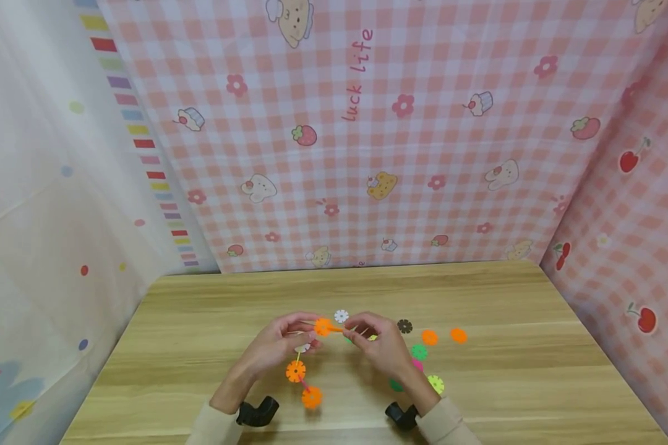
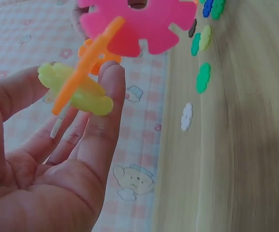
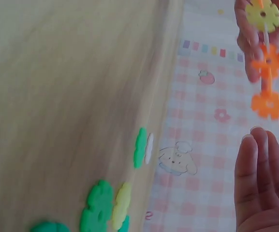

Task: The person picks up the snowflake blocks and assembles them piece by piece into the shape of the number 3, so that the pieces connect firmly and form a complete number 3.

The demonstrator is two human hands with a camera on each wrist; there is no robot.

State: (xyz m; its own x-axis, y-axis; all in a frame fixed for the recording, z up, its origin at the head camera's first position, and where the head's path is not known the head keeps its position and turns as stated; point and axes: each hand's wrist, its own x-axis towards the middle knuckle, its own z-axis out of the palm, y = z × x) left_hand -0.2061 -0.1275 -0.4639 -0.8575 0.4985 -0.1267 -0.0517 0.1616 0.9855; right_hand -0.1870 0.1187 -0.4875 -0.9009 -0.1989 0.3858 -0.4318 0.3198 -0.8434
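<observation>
My left hand (image 1: 284,340) pinches a yellow notched plastic disc (image 2: 93,100) between thumb and finger. That disc belongs to a chain of interlocked discs. In the left wrist view, an orange disc (image 2: 83,67) and a pink disc (image 2: 154,26) stand out from it. Below the left hand hang two more orange discs, one an upper orange disc (image 1: 295,371), the other a lower orange disc (image 1: 312,397). At the chain's other end, my right hand (image 1: 381,343) pinches an orange disc (image 3: 270,105) at its edge; the right wrist view shows its other fingers extended.
Loose discs lie on the wooden table (image 1: 506,383): a white disc (image 1: 341,316), a dark brown disc (image 1: 404,326), an orange disc (image 1: 459,335), a green disc (image 1: 419,351) and a yellow-green disc (image 1: 435,384), among others. A checked curtain (image 1: 367,148) hangs behind.
</observation>
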